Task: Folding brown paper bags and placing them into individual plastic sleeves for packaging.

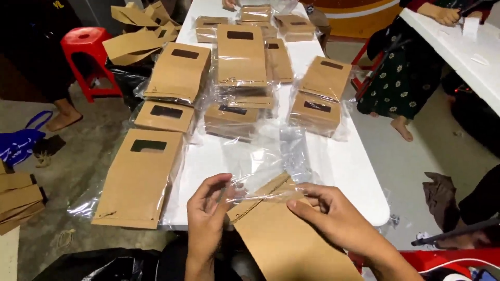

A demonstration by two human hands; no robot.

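Both hands are up in front of the near edge of the white table [333,161], palms turned in toward each other. The left hand [207,216] has its fingers curled, thumb and fingertips pinching the edge of a clear plastic sleeve [260,166]. The right hand [333,213] comes in from the other side, thumb and forefinger pinched on the same sleeve right where it meets the top of a brown paper bag [289,242]. So neither hand is loose, both are gripping plastic. The bag sits tilted at the table's near edge, between the two hands, top end just poking into the sleeve's mouth, the rest hanging off toward the person's lap.

On the table, going away from the near edge: a flat brown bag with a cut-out handle [139,177] lying in clear wrap at the near left corner, half over the edge. Past that, stacks of wrapped bags [234,67] bundled in clear plastic fill the middle and the far end, each bundle holding several folded bags. More loose bags [15,200] are piled on the floor left of the table, and a red stool [88,52] stands off the table's far left side. Someone in a flowered skirt [406,78] sits to the table's right, hands on another white table.
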